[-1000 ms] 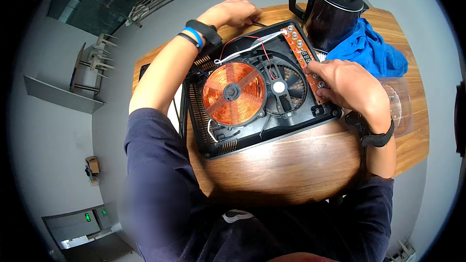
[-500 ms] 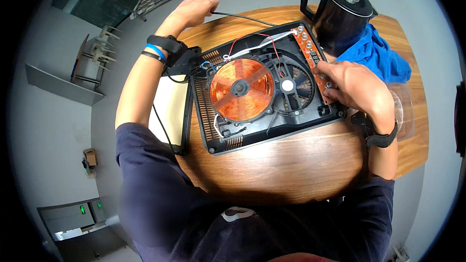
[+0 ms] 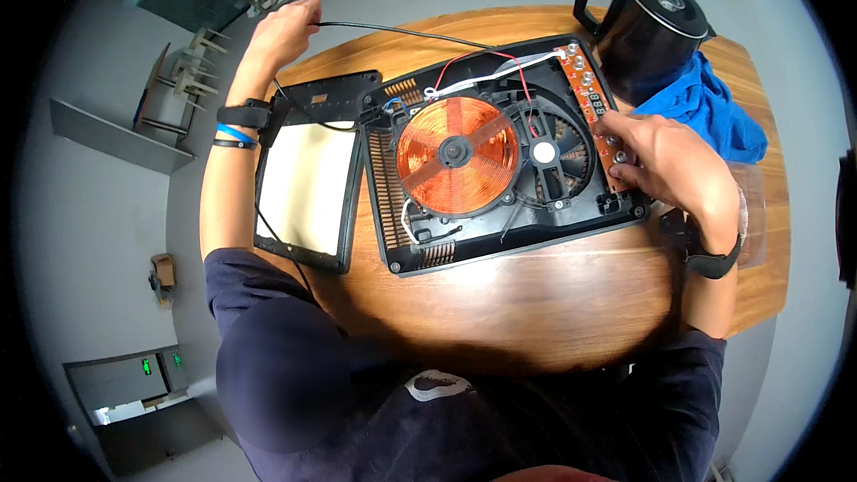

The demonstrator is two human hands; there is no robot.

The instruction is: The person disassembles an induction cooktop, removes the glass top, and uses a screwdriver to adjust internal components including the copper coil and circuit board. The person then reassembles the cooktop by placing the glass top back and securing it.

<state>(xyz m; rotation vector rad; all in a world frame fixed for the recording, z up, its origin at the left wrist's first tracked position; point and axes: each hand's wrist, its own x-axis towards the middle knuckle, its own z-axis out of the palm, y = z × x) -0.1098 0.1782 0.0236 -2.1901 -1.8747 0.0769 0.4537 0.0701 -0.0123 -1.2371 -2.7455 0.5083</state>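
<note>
An opened induction cooker [image 3: 536, 245], a black plastic base, lies on the wooden table. Inside it are a round copper coil [image 3: 428, 143], a black cooling fan [image 3: 562, 165] and, along the right side, an orange control board [image 3: 586, 94] with buttons and a small display. My right hand [image 3: 683, 165] is closed at this board's lower part, thumb and fingertips against it; the exact grip is partly hidden. Up at the left, my left hand [image 3: 286, 34] is closed on a black power cord [image 3: 402, 32], which stretches right to the base's back edge.
Left of the base lies a black-framed panel [image 3: 308, 187] with a pale inner face, the cord crossing it. At the back right stands a black kettle [image 3: 652, 31] by a blue cloth [image 3: 719, 112]. A clear plastic container [image 3: 752, 214] sits near the table's right edge.
My left hand has moved left, drawing the cord out longer and uncovering the pale panel. The base appears slightly further right in view, with my right hand still at the control board.
</note>
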